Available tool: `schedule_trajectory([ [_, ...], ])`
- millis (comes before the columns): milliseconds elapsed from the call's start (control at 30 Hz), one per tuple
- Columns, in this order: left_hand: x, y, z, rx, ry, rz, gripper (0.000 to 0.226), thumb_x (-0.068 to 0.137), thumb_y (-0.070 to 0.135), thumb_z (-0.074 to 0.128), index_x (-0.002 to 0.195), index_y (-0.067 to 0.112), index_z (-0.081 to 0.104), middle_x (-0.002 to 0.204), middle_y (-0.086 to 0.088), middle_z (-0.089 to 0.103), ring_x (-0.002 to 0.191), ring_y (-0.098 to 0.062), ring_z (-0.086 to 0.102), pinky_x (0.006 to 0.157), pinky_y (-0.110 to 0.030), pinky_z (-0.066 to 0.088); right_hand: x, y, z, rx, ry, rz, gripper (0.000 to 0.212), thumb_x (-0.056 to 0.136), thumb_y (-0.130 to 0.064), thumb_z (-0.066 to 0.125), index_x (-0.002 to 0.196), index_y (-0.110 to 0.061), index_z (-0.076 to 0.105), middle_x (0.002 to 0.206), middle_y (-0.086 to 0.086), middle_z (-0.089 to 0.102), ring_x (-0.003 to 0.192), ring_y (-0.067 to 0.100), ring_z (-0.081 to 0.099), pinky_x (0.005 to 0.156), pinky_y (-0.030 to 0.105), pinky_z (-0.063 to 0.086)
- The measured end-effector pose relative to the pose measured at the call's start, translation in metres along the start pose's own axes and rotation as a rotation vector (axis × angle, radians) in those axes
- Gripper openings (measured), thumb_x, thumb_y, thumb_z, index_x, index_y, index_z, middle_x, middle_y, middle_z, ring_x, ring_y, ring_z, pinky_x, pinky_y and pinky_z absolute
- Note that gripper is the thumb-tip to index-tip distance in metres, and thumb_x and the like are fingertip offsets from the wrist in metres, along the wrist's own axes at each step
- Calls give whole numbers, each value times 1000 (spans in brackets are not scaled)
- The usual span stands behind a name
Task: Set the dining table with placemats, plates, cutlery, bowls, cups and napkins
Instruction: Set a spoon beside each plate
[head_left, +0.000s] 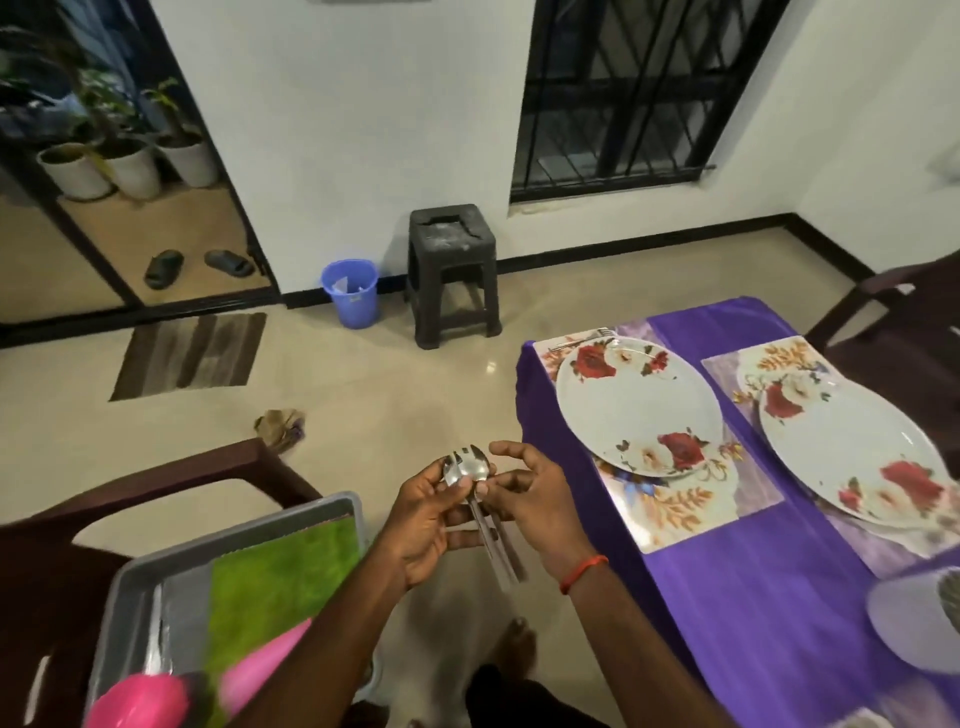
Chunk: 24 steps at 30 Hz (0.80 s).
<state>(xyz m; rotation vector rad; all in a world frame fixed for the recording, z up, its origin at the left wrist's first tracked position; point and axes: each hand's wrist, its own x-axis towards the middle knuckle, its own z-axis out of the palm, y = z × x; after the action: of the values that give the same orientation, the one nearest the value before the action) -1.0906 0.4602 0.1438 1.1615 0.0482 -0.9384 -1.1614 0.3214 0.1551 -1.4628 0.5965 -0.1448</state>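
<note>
We hold the spoon (474, 469), a fork (457, 458) stacked behind it, pinched by both left hand (428, 517) and right hand (537, 506), out past the desk's (753, 597) left edge, over the floor (415, 374). If we part them here, one could slip from our fingers and drop.

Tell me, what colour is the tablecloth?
The tablecloth is purple; the head view shows it best.
</note>
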Motion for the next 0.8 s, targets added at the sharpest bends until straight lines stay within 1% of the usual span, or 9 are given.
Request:
schedule_trajectory([
  [167,17,-3,24,18,-29,-41,29,100,10,57,128,15,63,119,-15,74,100,-42,73,68,-49,63,2,4,-32,99,98,24,48,85,2,75,124,-20,61,89,21,73,83,20,73,68,24,57],
  [267,28,-3,33,40,-39,-70,29,101,11,56,129,15,60,122,-8,74,98,-44,73,74,-52,62,7,10,-55,179,193,57,54,87,1,73,131,-24,53,80,11,69,80,17,70,63,22,55],
  [333,36,-6,35,34,-30,-98,28,101,9,55,128,12,59,120,-10,74,89,-44,74,74,-55,63,13,19,-70,240,262,81,63,87,2,73,137,-26,47,77,6,66,82,18,69,67,27,57],
  [433,50,-10,41,39,-30,-144,28,100,7,55,128,8,59,117,-17,74,78,-41,74,70,-53,63,20,33,-94,277,408,128,69,84,3,75,140,-25,46,85,3,67,78,13,73,80,44,60],
  [500,58,-11,47,59,-42,-163,27,100,7,56,127,7,60,117,-19,73,77,-41,74,71,-54,63,25,42,-111,271,502,149,65,82,5,77,135,-23,51,95,2,70,73,14,74,70,42,62],
  [567,68,-11,54,91,-58,-176,26,100,7,57,126,8,60,118,-20,72,78,-42,74,72,-54,63,30,52,-133,246,600,150,62,78,8,79,129,-19,56,103,7,72,83,21,74,62,36,62],
  [633,77,-9,62,131,-76,-184,26,101,7,56,126,8,60,116,-19,73,81,-43,74,74,-56,62,36,64,-154,204,694,166,64,73,8,83,127,-16,59,106,11,72,94,27,72,70,37,63],
  [733,92,-6,73,172,-89,-202,25,102,7,54,126,8,60,114,-18,74,82,-42,74,75,-56,61,37,83,-187,80,840,216,65,70,2,86,127,-17,60,99,12,73,86,24,71,71,31,58],
  [800,102,-4,81,195,-92,-218,25,101,7,55,126,8,60,113,-19,74,84,-42,74,77,-57,61,38,96,-207,-49,910,260,67,68,-4,89,128,-14,61,103,12,72,90,25,69,75,32,56],
])
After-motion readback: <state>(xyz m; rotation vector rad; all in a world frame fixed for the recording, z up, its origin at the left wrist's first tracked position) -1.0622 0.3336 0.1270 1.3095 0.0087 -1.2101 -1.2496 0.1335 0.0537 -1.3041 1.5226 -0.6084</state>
